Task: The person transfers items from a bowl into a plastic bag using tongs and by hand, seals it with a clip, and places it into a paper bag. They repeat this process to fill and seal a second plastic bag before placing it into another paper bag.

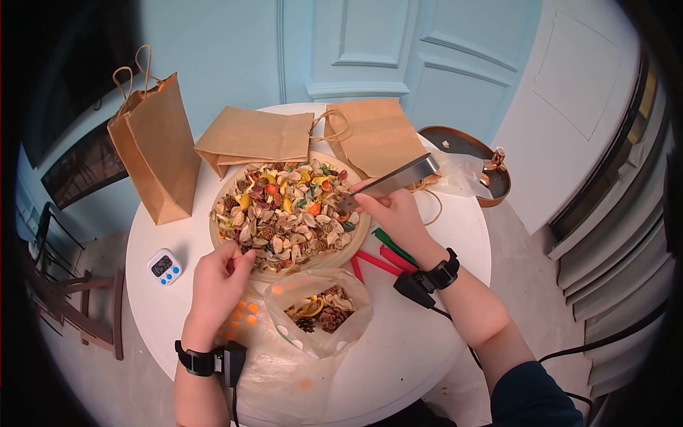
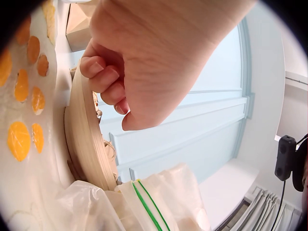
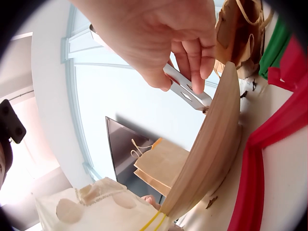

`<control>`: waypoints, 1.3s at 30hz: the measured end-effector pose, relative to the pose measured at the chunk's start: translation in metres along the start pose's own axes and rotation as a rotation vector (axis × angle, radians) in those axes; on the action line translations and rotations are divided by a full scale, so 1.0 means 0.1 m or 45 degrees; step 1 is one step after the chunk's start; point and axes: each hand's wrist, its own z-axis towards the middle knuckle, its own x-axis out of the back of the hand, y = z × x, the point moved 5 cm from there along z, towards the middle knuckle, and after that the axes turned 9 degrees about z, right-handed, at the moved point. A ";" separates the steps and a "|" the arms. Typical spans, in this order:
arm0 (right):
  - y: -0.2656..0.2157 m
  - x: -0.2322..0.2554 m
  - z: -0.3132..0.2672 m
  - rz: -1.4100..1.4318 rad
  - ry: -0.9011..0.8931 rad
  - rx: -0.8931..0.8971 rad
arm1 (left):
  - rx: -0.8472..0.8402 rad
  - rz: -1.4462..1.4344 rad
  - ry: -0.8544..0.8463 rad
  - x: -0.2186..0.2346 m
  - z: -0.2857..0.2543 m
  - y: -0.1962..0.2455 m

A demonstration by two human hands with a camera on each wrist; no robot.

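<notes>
A round wooden bowl (image 1: 363, 245) is heaped with potpourri (image 1: 284, 220): dried petals, small pinecones, orange and green pieces. My right hand (image 1: 395, 217) holds metal tongs (image 1: 398, 178) at the bowl's right side. Their tips are down at the potpourri by the rim; in the right wrist view the two blades of the tongs (image 3: 187, 96) lie close together. My left hand (image 1: 219, 281) is at the near-left rim with its fingers curled, overlapping the rim in the left wrist view. Nothing shows in its grasp. Before the bowl stands an open clear zip bag (image 1: 352, 331) holding pinecones and petals.
A paper bag (image 1: 158, 146) stands upright at the left; two more paper bags (image 1: 263, 132) lie behind the bowl. A white timer (image 1: 165, 267) sits left. Red strips (image 1: 377, 263) and a green strip (image 1: 393, 245) lie right. A brown tray (image 1: 501, 181) is beyond the table.
</notes>
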 end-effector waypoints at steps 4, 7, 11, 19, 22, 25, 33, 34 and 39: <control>-0.08 0.04 0.00 0.087 0.063 0.026 | -0.001 -0.005 -0.006 0.01 0.00 0.00; -0.30 0.05 0.02 0.054 0.088 0.053 | -0.029 0.007 0.020 0.02 0.01 0.02; -0.71 -0.03 -0.03 0.206 0.044 0.006 | -0.060 0.030 0.037 0.03 0.01 -0.01; -1.17 -0.47 -0.52 0.072 -0.553 -0.334 | -0.072 0.066 0.032 0.06 -0.01 0.01; -1.11 -0.52 -0.58 0.004 -0.540 -0.302 | -0.077 0.076 0.037 0.07 -0.01 0.01; -1.17 -0.36 -0.37 -0.066 -0.326 -0.151 | -0.069 0.014 0.011 0.07 -0.02 0.03; -0.47 -0.31 0.16 -0.284 -0.290 -0.127 | -0.057 0.040 0.011 0.08 -0.01 0.01; -0.41 -0.32 0.18 -0.361 -0.303 -0.147 | -0.049 0.072 0.007 0.08 -0.01 0.01; -0.26 -0.35 0.24 -0.337 -0.315 -0.174 | -0.056 0.056 0.014 0.07 -0.01 0.02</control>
